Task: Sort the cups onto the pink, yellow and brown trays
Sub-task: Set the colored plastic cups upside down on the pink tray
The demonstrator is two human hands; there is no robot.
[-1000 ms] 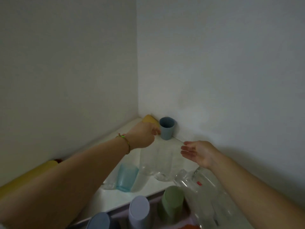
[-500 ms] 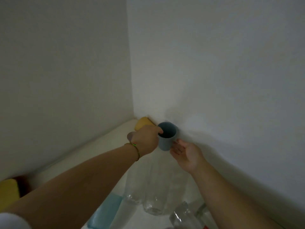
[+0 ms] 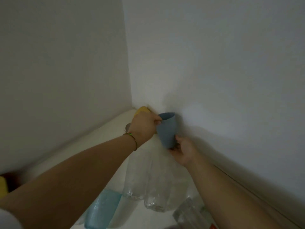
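**A:** What is hard to make out here?

**B:** Most of the lower frame, which is blurred. Two tall clear ribbed glasses (image 3: 137, 180) sit side by side in the lower middle, and the forearms cover their far ends. A translucent turquoise tumbler (image 3: 102, 210) is cut off by the bottom edge. A further clear glass vessel (image 3: 188, 214) at the lower right is also cut off, so I cannot tell its shape.

**A:** And the yellow bits?

**B:** A rounded yellow piece (image 3: 142, 109) shows in the corner where the two white walls meet, mostly hidden behind the left hand (image 3: 143, 128). I cannot tell whether it is a tray. A second yellow patch (image 3: 2, 187) at the left edge is smeared and cut off.

**A:** Where is the cup?

**B:** The matte blue-grey plastic cup (image 3: 166, 129) is in the middle of the frame, just beside the right-hand wall, over the far end of the white desk (image 3: 112, 128). Its mouth faces up and it leans slightly.

**A:** How do the fingers lie on it?

**B:** The left hand's thumb and fingers (image 3: 157, 121) pinch the rim on its left side; the rest of that hand's fingers are hidden behind its back. The right hand (image 3: 184, 151) comes from below. Its fingers curl under the base and its thumb lies against the lower right of the cup's wall. The base is covered by that hand, so I cannot tell whether it touches the desk. A thin cord bracelet (image 3: 132, 139) circles the left wrist.
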